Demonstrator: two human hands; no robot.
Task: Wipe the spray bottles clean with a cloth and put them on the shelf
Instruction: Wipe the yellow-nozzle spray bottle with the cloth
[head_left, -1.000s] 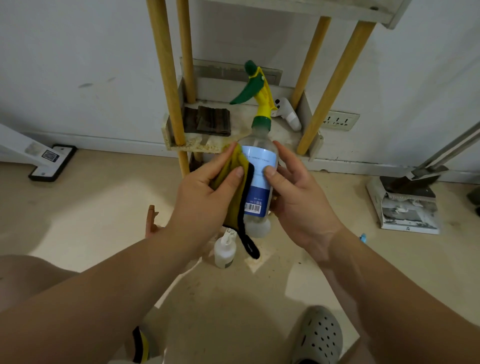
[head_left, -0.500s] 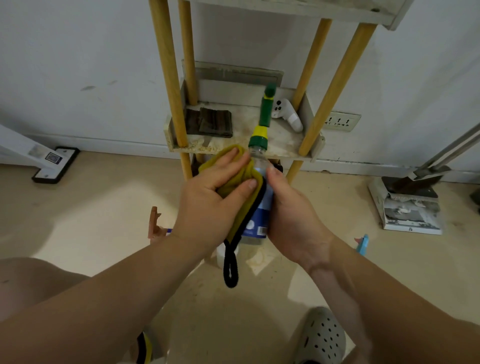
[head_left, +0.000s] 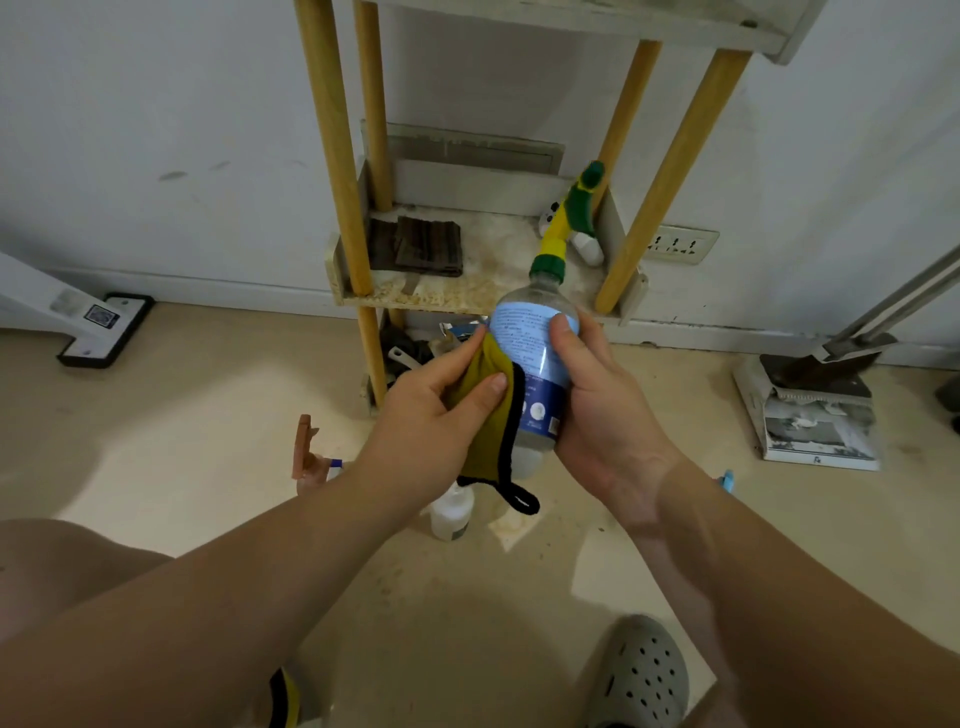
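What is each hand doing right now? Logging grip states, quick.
Left hand: holds the yellow cloth against the spray bottle.
Right hand: grips the spray bottle.

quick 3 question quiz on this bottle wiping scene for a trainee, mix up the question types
1. True or false: the right hand grips the spray bottle.
2. Multiple choice: the yellow cloth is (a) folded on the shelf, (b) pressed against the bottle's side by the left hand, (c) lying on the floor.
3. Fill in: the small white bottle stands on the ____.

Key
1. True. Its fingers curl round the label.
2. b. The cloth lies between the left hand and the bottle.
3. Floor, below the hands, not yet on the shelf.
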